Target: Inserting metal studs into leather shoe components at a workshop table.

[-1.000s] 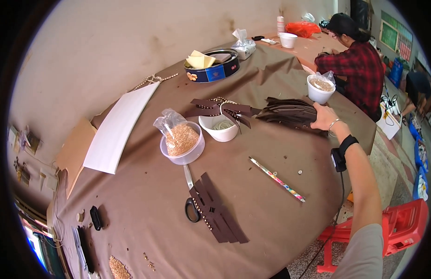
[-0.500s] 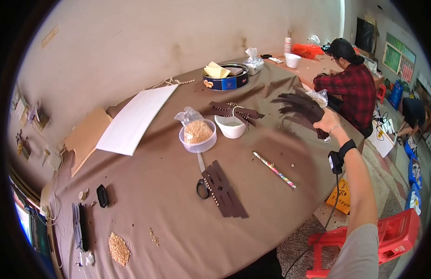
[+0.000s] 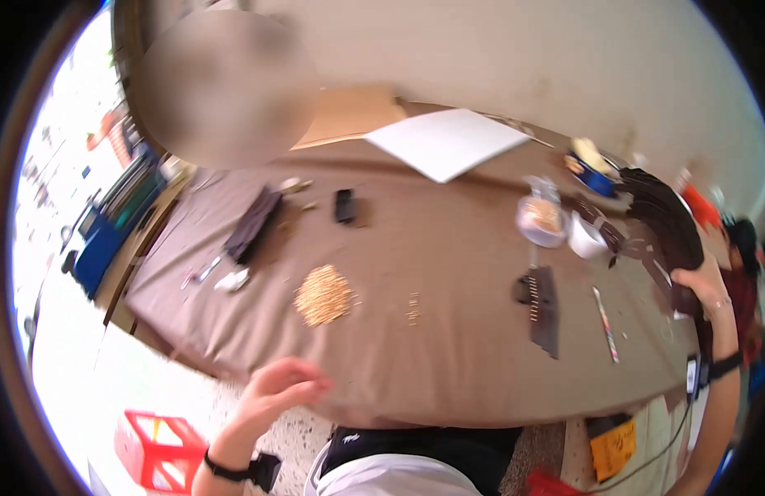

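My right hand (image 3: 703, 285), at the far right of the table, is closed on a bundle of dark brown slit strips (image 3: 667, 207), which hangs up and to the left of it. My left hand (image 3: 285, 387) is in front of the near table edge, slightly blurred, its fingers loosely stretched out with nothing seen in them. Beyond it lies a heap of small gold beads (image 3: 323, 296), with a few loose beads (image 3: 413, 310) to the right. A brown slit piece (image 3: 545, 318) with beads along one edge lies partly over scissors (image 3: 523, 288). A patterned pencil-like stick (image 3: 605, 326) lies nearby.
A clear bowl with a bag of beads (image 3: 541, 223) stands beside a white bowl (image 3: 586, 238). Farther back are a white board (image 3: 449, 145), cardboard (image 3: 349, 114) and a round blue tin (image 3: 593, 175). Left lie a dark bundle (image 3: 254, 223) and black case (image 3: 344, 207). A red stool (image 3: 163, 455) stands lower left.
The view has swung left, so the table's contents shift right. My left hand has come into view. My right hand still holds the brown strips, now raised higher beside the tin.
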{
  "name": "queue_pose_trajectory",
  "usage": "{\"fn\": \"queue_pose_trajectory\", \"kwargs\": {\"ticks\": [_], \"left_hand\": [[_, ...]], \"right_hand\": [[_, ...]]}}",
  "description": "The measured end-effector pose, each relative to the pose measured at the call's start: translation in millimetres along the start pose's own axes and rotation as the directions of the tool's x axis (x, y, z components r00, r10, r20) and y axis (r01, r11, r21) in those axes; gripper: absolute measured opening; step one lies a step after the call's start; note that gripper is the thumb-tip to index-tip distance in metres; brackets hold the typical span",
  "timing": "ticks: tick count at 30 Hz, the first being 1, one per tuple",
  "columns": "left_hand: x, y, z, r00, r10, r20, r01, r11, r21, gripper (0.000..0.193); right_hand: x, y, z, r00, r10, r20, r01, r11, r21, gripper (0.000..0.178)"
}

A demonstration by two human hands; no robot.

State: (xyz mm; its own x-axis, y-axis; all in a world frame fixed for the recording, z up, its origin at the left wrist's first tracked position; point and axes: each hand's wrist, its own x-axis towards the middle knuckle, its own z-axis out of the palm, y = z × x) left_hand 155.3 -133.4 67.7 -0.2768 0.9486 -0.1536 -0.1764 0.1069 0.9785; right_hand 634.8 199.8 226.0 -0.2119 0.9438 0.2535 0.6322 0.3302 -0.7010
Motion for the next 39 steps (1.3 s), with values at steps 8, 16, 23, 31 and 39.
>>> {"fn": "queue_pose_trajectory", "kwargs": {"ticks": [8, 16, 23, 31, 39], "left_hand": [[10.4, 9.9, 6.5, 0.913, -0.066, 0.403, 0.002, 0.988, 0.157, 0.064], [42.6, 10.6, -20.4, 0.868, 0.497, 0.018, -0.456, 0.809, -0.371, 0.095], [22.9, 21.9, -41.9, 0.889, 0.191, -0.417, -0.388, 0.796, -0.464, 0.028], [33.4, 57.1, -75.7, 0.915, 0.249, -0.317, -0.382, 0.785, -0.488, 0.025], [79.0, 99.7, -133.2, 0.897, 0.264, -0.354, -0.365, 0.895, -0.257, 0.031]], "right_hand": [[-12.7, -170.8, 182.8, 0.826, -0.295, 0.480, 0.054, 0.889, 0.454, 0.064], [-79.9, -249.8, 345.7, 0.576, -0.593, 0.563, 0.383, 0.804, 0.455, 0.051], [-136.8, -267.2, 406.7, 0.499, -0.729, 0.469, 0.637, 0.675, 0.371, 0.054], [-121.9, -276.6, 393.9, 0.435, -0.698, 0.568, 0.293, 0.707, 0.644, 0.078], [-99.1, -205.3, 313.3, 0.540, -0.541, 0.644, 0.180, 0.822, 0.540, 0.072]]}}
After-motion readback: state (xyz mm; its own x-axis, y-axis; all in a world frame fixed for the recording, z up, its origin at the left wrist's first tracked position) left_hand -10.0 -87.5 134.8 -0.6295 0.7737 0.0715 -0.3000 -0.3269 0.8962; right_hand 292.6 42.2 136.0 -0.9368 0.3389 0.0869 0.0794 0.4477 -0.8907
